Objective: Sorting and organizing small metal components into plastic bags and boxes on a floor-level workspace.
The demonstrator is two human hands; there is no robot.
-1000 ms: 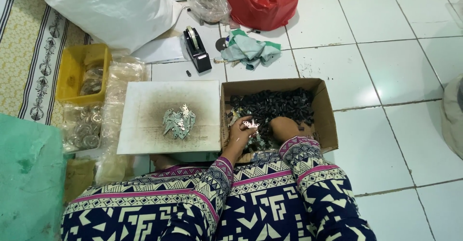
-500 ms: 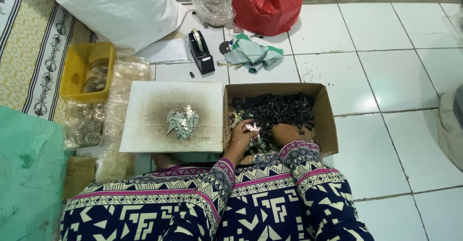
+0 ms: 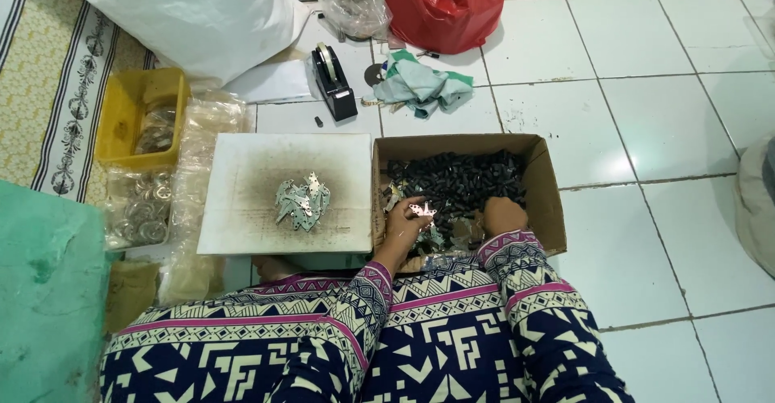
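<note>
A yellow tub [image 3: 129, 116] and clear bags of metal rings [image 3: 145, 209] lie at the far left on the floor. Next, a white board [image 3: 242, 177] carries a small pile of metal pieces [image 3: 302, 202]. Beside it, in the cardboard box [image 3: 549, 193] of dark parts [image 3: 460, 181], the left hand [image 3: 404, 225] pinches a shiny metal piece [image 3: 421, 209] in its grip. The right hand [image 3: 502, 216] rests curled among the parts; whether its grip holds anything cannot be told.

1. Bright, even, diffuse light throughout; colours read clearly.
2. Shadows are soft and faint, deepest inside the cardboard box [image 3: 464, 193].
3. Mild sheen on the white floor tiles [image 3: 646, 112].
4. Focus is sharp; small metal pieces stay indistinct.
</note>
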